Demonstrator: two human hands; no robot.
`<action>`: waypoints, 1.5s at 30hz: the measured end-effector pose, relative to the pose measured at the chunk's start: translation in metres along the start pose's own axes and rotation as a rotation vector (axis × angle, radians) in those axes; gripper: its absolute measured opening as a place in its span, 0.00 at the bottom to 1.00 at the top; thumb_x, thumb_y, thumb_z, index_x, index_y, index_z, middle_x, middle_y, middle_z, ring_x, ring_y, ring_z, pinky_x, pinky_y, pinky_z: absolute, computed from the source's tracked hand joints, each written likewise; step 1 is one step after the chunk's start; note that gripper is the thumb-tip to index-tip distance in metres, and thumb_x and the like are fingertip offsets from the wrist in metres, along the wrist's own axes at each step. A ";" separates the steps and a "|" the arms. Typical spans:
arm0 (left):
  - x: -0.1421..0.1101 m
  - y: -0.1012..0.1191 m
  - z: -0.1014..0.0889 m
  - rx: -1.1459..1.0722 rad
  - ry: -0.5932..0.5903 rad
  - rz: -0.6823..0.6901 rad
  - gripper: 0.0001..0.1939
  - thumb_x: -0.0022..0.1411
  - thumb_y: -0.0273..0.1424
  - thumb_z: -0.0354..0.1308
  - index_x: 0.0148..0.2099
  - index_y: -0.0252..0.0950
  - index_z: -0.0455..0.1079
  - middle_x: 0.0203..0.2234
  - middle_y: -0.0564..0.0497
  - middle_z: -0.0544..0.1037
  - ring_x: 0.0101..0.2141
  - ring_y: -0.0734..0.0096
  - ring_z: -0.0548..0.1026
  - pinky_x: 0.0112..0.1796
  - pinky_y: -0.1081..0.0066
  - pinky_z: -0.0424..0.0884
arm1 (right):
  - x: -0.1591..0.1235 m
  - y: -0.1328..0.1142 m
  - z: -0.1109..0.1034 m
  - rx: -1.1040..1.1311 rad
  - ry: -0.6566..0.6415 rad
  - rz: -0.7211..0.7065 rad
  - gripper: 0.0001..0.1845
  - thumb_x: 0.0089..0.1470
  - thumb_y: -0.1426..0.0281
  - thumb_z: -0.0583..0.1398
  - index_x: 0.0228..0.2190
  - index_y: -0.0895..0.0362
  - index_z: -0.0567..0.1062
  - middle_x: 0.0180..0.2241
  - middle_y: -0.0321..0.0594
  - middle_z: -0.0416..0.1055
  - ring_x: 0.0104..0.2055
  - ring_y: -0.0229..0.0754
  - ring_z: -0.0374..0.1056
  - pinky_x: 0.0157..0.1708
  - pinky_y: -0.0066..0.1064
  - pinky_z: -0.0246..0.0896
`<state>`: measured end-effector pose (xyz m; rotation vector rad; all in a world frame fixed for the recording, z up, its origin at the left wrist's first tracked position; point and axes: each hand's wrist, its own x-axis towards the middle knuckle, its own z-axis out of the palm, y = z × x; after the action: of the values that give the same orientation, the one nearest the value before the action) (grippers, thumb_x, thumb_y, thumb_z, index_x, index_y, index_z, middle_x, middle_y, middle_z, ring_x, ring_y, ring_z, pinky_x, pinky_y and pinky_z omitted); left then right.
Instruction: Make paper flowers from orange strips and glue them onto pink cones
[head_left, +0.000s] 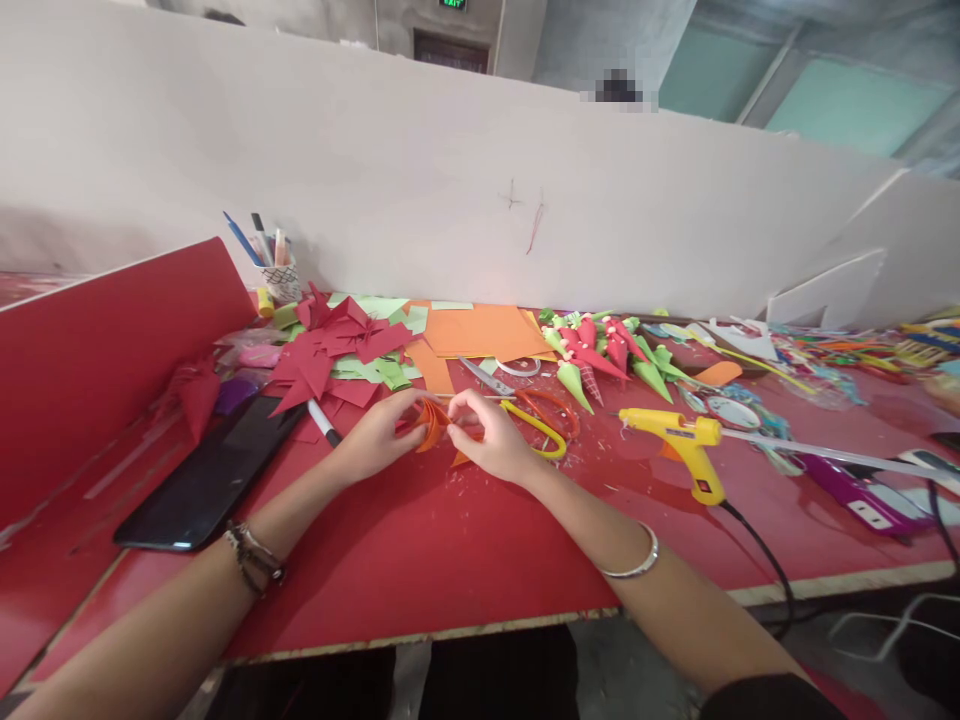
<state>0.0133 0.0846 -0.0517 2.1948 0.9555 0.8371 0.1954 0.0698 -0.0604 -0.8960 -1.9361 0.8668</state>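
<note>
My left hand [381, 436] is closed on a curled piece of orange paper [430, 424], held just above the red table. On the other side, my right hand [491, 437] pinches the same paper's right end between thumb and fingers. An orange pointed scrap shows beneath the right hand. Just beyond that hand lie scissors [551, 432] with yellow and orange handles, their blades pointing away to the left. Orange paper sheets [480, 332] rest behind both hands. Cut red paper pieces [337, 345] are heaped to the left, over pale green ones.
A black phone [214, 475] and a marker [322, 422] lie left. To the right are red and green paper cones [592, 350], a yellow glue gun [679, 440] with a cord, and a purple power strip [862, 495]. A pen cup [280, 280] stands by the white partition [420, 180].
</note>
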 end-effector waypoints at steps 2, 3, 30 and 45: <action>0.000 -0.002 0.001 0.087 0.029 0.025 0.18 0.52 0.23 0.46 0.46 0.37 0.62 0.40 0.49 0.69 0.39 0.71 0.69 0.41 0.70 0.66 | 0.001 0.003 -0.001 -0.043 0.008 -0.004 0.01 0.49 0.72 0.50 0.28 0.55 0.60 0.29 0.34 0.61 0.30 0.34 0.62 0.33 0.29 0.61; 0.000 -0.003 0.001 0.120 0.036 0.030 0.18 0.52 0.23 0.47 0.47 0.38 0.62 0.40 0.50 0.69 0.39 0.71 0.69 0.41 0.70 0.66 | 0.002 0.004 -0.001 -0.072 0.018 -0.014 0.01 0.49 0.72 0.50 0.27 0.55 0.60 0.28 0.34 0.61 0.30 0.34 0.62 0.32 0.28 0.61; 0.001 -0.021 -0.026 0.727 0.066 0.190 0.10 0.59 0.34 0.47 0.34 0.38 0.70 0.31 0.52 0.74 0.32 0.71 0.70 0.38 0.69 0.60 | 0.005 0.017 -0.033 -0.269 -0.188 0.070 0.03 0.48 0.70 0.53 0.28 0.56 0.65 0.30 0.35 0.59 0.28 0.33 0.56 0.30 0.27 0.55; 0.000 -0.005 -0.021 0.585 0.270 0.082 0.12 0.59 0.36 0.46 0.37 0.35 0.67 0.34 0.48 0.70 0.36 0.68 0.68 0.37 0.70 0.64 | 0.004 0.019 -0.036 -0.220 -0.188 0.006 0.02 0.45 0.74 0.53 0.24 0.57 0.62 0.26 0.33 0.58 0.25 0.32 0.56 0.25 0.24 0.53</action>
<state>-0.0045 0.0932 -0.0425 2.6686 1.3881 1.0050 0.2301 0.0909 -0.0587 -0.9765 -2.2260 0.7747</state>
